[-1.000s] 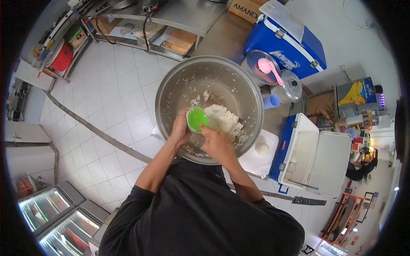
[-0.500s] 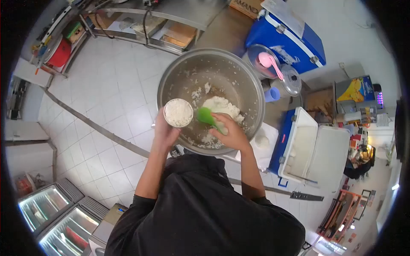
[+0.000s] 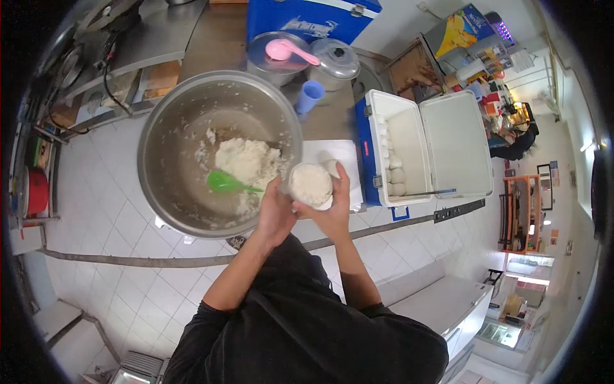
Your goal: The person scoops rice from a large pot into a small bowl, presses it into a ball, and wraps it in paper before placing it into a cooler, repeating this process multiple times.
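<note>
A round cup of white rice [image 3: 311,184] is held just right of a large metal pot. My right hand [image 3: 334,214] is wrapped round the cup's right and lower side. My left hand [image 3: 276,212] is at its left side, fingers against or very near it; the exact contact is hard to see. Inside the metal pot [image 3: 153,185] lies a mound of rice [image 3: 246,160], with loose grains on the walls. The green scoop [image 3: 224,182] rests in the pot against the rice, untouched by either hand. Beyond the cup is a white sheet [image 3: 345,153] with a pale round item [image 3: 331,168].
An open cooler [image 3: 409,153] holding several white wrapped portions stands at the right. A blue cup [image 3: 310,96], a lidded pot [image 3: 335,59], a pink ladle [image 3: 281,50] on another lid and a blue cooler [image 3: 307,20] are behind. A person [image 3: 515,144] is far right.
The view has turned to the right. My right hand has let go of the green scoop, now lying in the pot, and has taken hold of the rice cup, which has moved right, out of the pot.
</note>
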`<state>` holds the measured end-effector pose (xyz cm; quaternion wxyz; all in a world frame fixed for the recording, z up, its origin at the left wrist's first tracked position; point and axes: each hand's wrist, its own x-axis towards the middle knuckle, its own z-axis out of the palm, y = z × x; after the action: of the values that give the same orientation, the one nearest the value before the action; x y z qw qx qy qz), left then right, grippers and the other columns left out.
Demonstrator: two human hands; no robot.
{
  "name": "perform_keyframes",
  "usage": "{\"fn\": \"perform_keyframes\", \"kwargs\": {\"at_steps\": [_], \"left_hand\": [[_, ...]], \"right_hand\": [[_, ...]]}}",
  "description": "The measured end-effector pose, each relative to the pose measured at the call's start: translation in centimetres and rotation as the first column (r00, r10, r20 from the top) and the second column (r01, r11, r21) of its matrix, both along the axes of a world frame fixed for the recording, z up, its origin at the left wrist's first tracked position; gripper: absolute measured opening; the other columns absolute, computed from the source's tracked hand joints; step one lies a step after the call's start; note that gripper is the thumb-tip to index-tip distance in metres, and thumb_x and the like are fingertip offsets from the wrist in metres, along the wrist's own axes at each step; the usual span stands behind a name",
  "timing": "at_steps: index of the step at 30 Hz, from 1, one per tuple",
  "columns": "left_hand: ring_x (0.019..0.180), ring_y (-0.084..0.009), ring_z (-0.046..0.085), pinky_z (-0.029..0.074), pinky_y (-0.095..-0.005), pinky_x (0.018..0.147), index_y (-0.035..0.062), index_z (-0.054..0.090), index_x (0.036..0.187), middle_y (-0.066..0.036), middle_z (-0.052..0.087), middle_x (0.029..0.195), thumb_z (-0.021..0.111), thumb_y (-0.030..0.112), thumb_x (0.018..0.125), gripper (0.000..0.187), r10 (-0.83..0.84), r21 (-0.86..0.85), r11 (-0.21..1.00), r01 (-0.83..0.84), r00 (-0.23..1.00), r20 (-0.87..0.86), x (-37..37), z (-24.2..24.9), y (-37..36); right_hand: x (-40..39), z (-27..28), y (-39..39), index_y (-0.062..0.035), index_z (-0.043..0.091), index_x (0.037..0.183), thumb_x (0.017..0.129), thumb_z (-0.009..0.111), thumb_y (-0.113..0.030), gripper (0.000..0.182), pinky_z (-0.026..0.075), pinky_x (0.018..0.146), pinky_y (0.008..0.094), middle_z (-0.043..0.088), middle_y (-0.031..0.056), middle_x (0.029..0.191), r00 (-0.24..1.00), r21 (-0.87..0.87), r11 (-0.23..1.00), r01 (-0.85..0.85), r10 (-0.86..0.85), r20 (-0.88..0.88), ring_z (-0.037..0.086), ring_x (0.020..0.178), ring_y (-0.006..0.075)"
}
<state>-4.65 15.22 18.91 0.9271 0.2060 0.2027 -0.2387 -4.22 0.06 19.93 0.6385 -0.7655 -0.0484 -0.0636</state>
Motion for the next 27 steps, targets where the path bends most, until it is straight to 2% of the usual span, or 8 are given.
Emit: {"fn": "perform_keyframes", "kwargs": {"at_steps": [6,7,9,13,16,19,23,27], "left_hand": [[0.123,-0.0277,0.053,0.044,-0.0452,0.102,0.0106,0.032,0.15,-0.014,0.056,0.124,0.049,0.041,0.104,0.058,-0.053,0.427,0.904,0.021,0.997,0.063,-1.6,-5.2,-7.2],[0.125,-0.0297,0.052,0.044,-0.0461,0.103,0.0083,0.035,0.148,-0.016,0.055,0.127,0.052,0.04,0.103,0.057,-0.241,0.562,0.816,0.133,0.963,0.121,-1.4,-6.6,-8.2],[0.128,-0.0337,0.05,0.044,-0.048,0.105,0.0038,0.041,0.144,-0.021,0.053,0.131,0.056,0.036,0.101,0.056,-0.591,0.797,0.537,0.274,0.797,0.124,-1.0,-10.5,-9.8],[0.132,-0.0428,0.045,0.04,-0.0547,0.11,-0.0014,0.046,0.141,-0.025,0.045,0.142,0.066,0.03,0.093,0.061,-0.76,0.928,-0.241,-0.283,0.65,0.001,-1.9,-16.8,-13.0],[0.138,-0.0425,0.04,0.037,-0.0547,0.113,-0.0011,0.046,0.143,-0.024,0.039,0.15,0.067,0.031,0.092,0.064,-0.792,0.891,-0.339,-0.301,0.602,-0.098,-2.6,-18.1,-13.5],[0.141,-0.0427,0.037,0.036,-0.0549,0.114,-0.0009,0.045,0.144,-0.024,0.036,0.153,0.067,0.032,0.091,0.066,-0.777,0.881,-0.36,-0.308,0.621,-0.1,-3.1,-18.9,-13.7],[0.142,-0.0424,0.036,0.035,-0.0545,0.115,0.0,0.045,0.145,-0.024,0.034,0.154,0.065,0.035,0.093,0.065,-0.766,0.889,-0.377,-0.258,0.627,-0.143,-2.7,-18.8,-14.3],[0.142,-0.0419,0.036,0.034,-0.0535,0.116,0.0006,0.046,0.144,-0.023,0.034,0.155,0.066,0.035,0.092,0.065,-0.76,0.882,-0.402,-0.247,0.628,-0.17,-2.8,-18.7,-14.1]], "right_hand": [[13.9,-10.8,-11.3,0.0043,0.018,0.153,0.067,0.096,-0.022,0.118,0.045,0.105,0.0434,0.06,0.024,0.128,0.961,-0.204,0.94,0.275,-0.268,0.062,0.058,0.124,0.0321],[17.2,-14.3,-13.2,0.0062,0.017,0.153,0.066,0.096,-0.025,0.121,0.044,0.107,0.044,0.058,0.0257,0.131,0.947,-0.355,0.878,0.322,-0.295,0.13,0.057,0.125,0.0348],[22.7,-20.0,-16.0,0.0092,0.015,0.152,0.064,0.096,-0.032,0.126,0.041,0.11,0.0452,0.055,0.0286,0.136,0.932,-0.532,0.765,0.363,-0.304,0.2,0.054,0.128,0.0396],[28.6,-22.9,-18.0,0.0075,0.015,0.153,0.065,0.094,-0.04,0.128,0.035,0.113,0.0505,0.053,0.0271,0.14,0.964,-0.427,0.872,0.24,-0.265,-0.001,0.048,0.132,0.0448],[28.5,-21.4,-17.7,0.0038,0.017,0.155,0.07,0.088,-0.05,0.123,0.033,0.11,0.0621,0.053,0.0268,0.141,0.971,-0.744,0.65,0.152,-0.239,-0.01,0.046,0.134,0.0426],[26.6,-18.4,-15.0,0.001,0.027,0.154,0.081,0.076,-0.053,0.103,0.032,0.105,0.0671,0.053,0.0249,0.141,0.987,-0.75,0.649,0.126,-0.005,0.161,0.047,0.134,0.0396],[26.8,-19.3,-8.7,0.0006,0.032,0.153,0.096,0.059,-0.041,0.075,0.032,0.104,0.0644,0.053,0.0221,0.141,0.869,-0.806,0.535,-0.253,0.493,0.055,0.047,0.132,0.0378],[28.6,-24.6,-5.8,0.0012,0.043,0.147,0.099,0.054,-0.036,0.062,0.034,0.103,0.0603,0.06,0.0175,0.135,0.841,-0.923,0.363,-0.128,0.533,0.092,0.046,0.132,0.0342]]}}
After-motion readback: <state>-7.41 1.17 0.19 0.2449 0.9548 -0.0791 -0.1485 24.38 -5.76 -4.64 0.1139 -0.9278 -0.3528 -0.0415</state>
